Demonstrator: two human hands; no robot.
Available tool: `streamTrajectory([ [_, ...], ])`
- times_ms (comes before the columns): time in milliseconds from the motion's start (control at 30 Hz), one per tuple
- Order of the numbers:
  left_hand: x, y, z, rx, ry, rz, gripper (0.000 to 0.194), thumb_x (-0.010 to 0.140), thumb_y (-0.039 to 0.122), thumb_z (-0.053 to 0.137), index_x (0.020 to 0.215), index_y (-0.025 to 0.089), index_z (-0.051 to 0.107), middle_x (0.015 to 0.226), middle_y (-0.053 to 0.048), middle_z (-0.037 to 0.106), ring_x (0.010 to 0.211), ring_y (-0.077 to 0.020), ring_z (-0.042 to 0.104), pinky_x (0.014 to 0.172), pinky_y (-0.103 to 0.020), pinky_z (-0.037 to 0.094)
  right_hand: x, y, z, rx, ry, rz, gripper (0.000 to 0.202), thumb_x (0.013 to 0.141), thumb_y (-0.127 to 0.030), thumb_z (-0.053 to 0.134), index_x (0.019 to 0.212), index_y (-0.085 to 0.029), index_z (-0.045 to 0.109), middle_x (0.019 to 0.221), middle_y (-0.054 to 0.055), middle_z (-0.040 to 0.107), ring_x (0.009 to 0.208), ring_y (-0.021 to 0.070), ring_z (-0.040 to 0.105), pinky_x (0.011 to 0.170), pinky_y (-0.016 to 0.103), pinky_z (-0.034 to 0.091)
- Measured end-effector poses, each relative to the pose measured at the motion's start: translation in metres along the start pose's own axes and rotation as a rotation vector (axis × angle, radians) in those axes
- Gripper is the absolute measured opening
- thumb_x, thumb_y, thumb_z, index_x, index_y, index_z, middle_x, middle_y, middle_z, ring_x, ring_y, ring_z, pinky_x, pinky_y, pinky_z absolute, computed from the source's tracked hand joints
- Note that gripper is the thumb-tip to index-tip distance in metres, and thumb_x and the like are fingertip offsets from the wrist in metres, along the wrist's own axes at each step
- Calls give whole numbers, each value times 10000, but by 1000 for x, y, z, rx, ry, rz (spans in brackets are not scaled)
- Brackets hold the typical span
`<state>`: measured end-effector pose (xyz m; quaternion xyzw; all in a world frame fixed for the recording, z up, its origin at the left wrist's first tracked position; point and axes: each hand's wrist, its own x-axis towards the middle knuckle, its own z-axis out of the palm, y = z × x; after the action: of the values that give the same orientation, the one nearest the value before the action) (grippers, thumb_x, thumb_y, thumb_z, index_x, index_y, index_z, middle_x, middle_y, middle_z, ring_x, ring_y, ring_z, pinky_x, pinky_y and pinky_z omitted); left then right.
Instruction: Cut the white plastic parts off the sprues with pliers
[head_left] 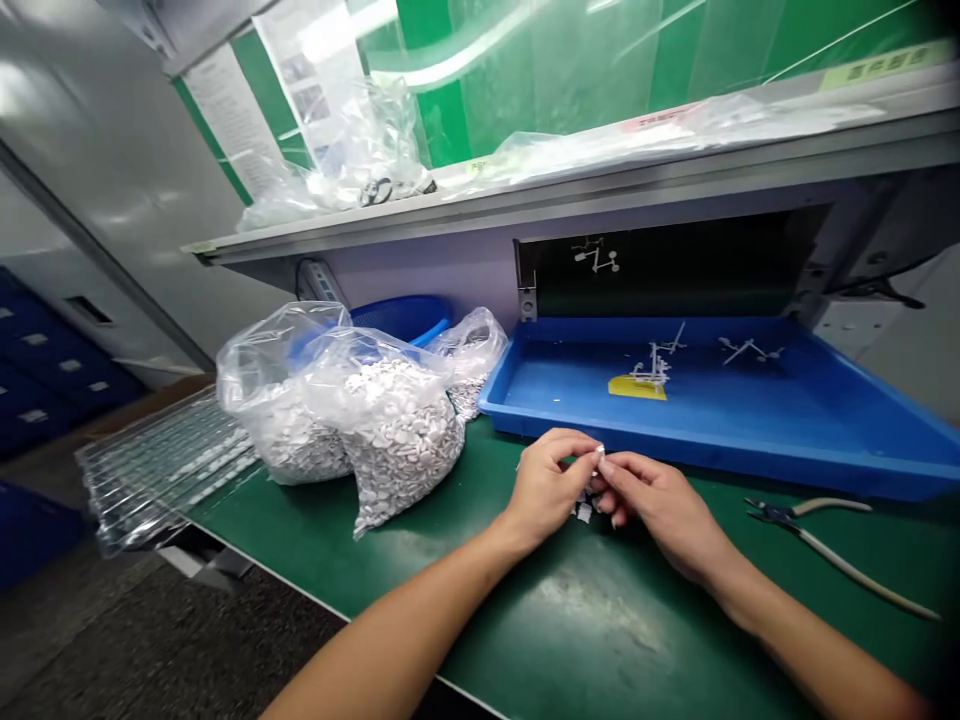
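My left hand [551, 482] and my right hand [652, 497] meet over the green table, just in front of the blue tray. Their fingertips pinch a small white piece [600, 452] between them. Beneath the fingers lie a few small white parts [583, 510], partly hidden by my hands. In the blue tray [720, 400] are white branched plastic pieces [651, 370], some of them by a yellow patch. A pair of pliers [780, 515] with pale handles rests, jaws apart, on the table to the right of my right hand.
Clear bags [401, 430] full of small white parts stand left of my hands, with a blue basket [405, 318] behind them. Stacked clear trays [172, 460] lie at the table's left end. A shelf [465, 210] with plastic bags overhangs the back. The conveyor opening [675, 270] is dark.
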<state>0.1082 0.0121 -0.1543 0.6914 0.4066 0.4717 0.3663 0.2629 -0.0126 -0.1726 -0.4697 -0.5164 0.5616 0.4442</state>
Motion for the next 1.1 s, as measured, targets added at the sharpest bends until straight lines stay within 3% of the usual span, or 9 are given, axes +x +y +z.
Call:
streamTrajectory([
  [167,-6,4,-1,-17,-40,29,205,898,289,583,981,189,742,1011,-73,671,920,-165,650,793,-239,522,0,2,-4,210,32,57,336,791,-497,694,911,-185,657,853,36,632,702,140,587,601,237,506],
  [300,-6,7,-7,50,-131,89,286,919,334,564,1138,210,701,1007,-69,679,933,-172,633,835,-255,502,-1,0,-11,115,4,59,294,820,-478,659,850,-186,636,755,12,593,634,128,552,549,226,464],
  [567,-8,7,-17,169,-295,246,285,935,367,547,1089,201,719,1018,-88,703,989,-187,623,948,-269,457,-2,0,-12,18,-20,41,249,858,-414,568,814,-178,634,695,19,560,630,134,502,566,233,439],
  [667,-9,3,-15,238,-275,320,283,948,357,527,1072,191,719,1005,-89,715,976,-188,636,944,-280,469,-3,-2,-10,74,-63,40,232,843,-408,596,864,-182,644,734,23,579,669,144,520,599,244,460],
  [767,-8,-4,-12,267,-172,417,243,923,337,580,1025,174,729,937,-82,722,908,-183,658,889,-281,508,-4,-5,-11,130,-118,60,300,850,-465,618,918,-174,650,768,36,602,694,149,542,624,254,479],
  [900,-4,-6,-12,237,-90,531,199,899,289,626,995,148,729,912,-82,716,859,-167,657,831,-266,530,-4,-11,-9,175,-80,50,301,791,-417,711,926,-154,654,769,46,628,693,141,566,622,243,488],
  [1100,5,-3,-13,149,-112,491,178,882,173,640,1041,175,721,942,-59,702,868,-144,645,813,-247,509,2,-15,-7,239,-49,-32,279,749,-380,720,865,-142,630,699,27,647,617,130,608,572,238,504],
])
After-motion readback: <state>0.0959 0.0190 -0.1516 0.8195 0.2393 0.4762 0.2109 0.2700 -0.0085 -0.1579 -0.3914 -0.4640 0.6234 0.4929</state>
